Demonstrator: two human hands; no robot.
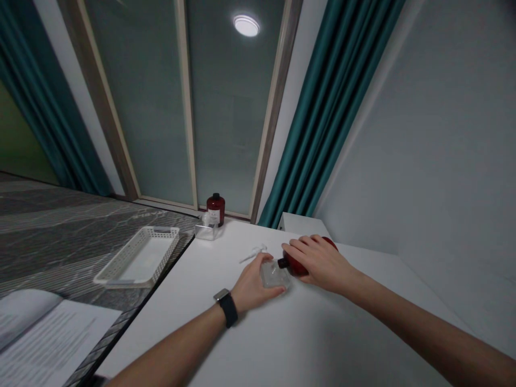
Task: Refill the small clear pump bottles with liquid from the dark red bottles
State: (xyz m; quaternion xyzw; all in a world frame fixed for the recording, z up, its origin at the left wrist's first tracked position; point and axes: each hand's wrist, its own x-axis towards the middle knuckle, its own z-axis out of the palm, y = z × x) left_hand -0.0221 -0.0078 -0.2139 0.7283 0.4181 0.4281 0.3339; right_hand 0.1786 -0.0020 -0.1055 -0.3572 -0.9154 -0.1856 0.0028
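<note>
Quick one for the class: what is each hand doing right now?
Left hand: closed, holding a clear container between thumb and fingers.
Right hand: closed, holding a tilted red bottle, black end at the container.

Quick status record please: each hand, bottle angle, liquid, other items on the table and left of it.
Left hand: holds clear container
Right hand: grips dark red bottle
Bottle angle: tilted, black end toward container
Liquid: cannot tell if any flows
Also on table: second red bottle, upright; clear box; white pump-like piece
Left of table: white basket, open book
</note>
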